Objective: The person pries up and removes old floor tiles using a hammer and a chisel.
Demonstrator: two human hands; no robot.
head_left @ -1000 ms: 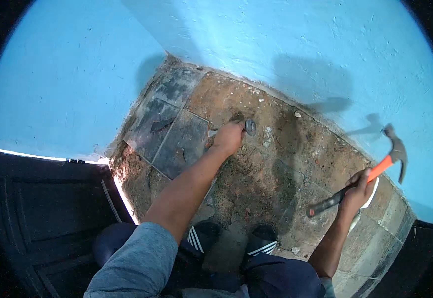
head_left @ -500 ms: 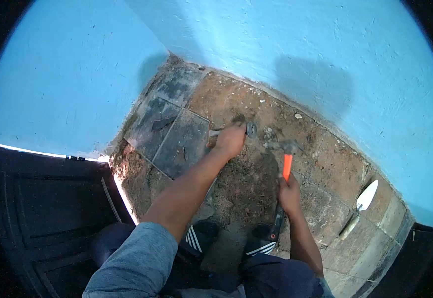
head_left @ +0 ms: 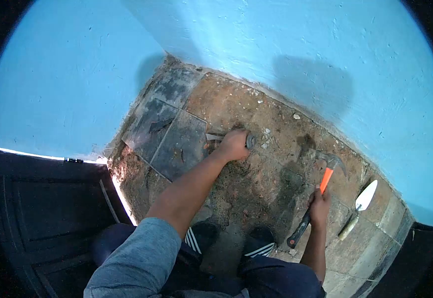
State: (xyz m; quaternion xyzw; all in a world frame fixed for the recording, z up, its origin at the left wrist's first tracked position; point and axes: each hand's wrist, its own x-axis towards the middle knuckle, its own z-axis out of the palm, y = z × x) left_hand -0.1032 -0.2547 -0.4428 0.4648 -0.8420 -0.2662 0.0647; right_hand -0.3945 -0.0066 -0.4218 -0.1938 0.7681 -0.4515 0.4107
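Currently, the left hand [head_left: 235, 144] is gripping a flat chisel [head_left: 214, 137], its fingers wrapping tightly around the shaft. The blade is projecting left and pointing at the right edge of a dark grey floor tile [head_left: 180, 144]; cannot tell whether it is touching. The rounded butt is protruding on the right of the fist. The right hand [head_left: 319, 206] is grasping a claw hammer [head_left: 327, 180], fingers closing around its orange-and-black handle. The hammer's head is pointing far, its claw curving right, well apart from the chisel; cannot tell whether it is resting on the floor [head_left: 246, 181]. A trowel [head_left: 366, 194] is lying right of the hammer, blade on the far side, handle on the near side. Rough, crumbly ground is showing between both hands. Striped shoes [head_left: 259, 242] are standing near.
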